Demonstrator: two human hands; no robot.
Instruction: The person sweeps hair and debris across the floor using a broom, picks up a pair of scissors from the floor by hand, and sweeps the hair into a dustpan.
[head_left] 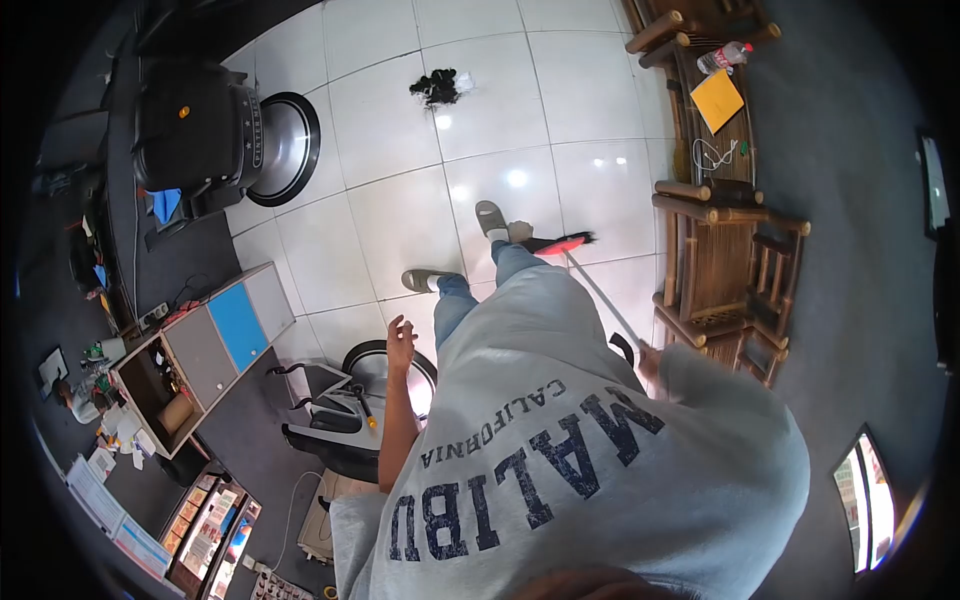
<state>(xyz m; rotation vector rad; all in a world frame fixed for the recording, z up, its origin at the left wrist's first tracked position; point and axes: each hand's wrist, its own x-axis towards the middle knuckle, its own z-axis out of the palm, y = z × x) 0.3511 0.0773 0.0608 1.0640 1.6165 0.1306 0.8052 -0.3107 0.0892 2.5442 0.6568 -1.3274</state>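
My right hand [650, 366] is wrapped around the pale handle of a broom [610, 305] at my right side. The broom's red head [568, 246] with dark bristles rests on the white tiles beside my right foot. My left hand [400, 340] hangs in the air at my left, fingers apart and slightly bent, holding nothing. Beneath and beside it is the round metal base and footrest of a black chair [335, 410]. Farther ahead on the floor lies a small heap of dark hair clippings [436, 88], with a whitish scrap at its edge.
A black barber chair [190, 130] on a round metal base [290, 150] stands ahead on the left. A cabinet with a blue door [237, 318] lines the left wall. On the right are bamboo seats [720, 270], one bearing a bottle [725, 58], a yellow envelope-like item [717, 101] and a white cable [712, 153].
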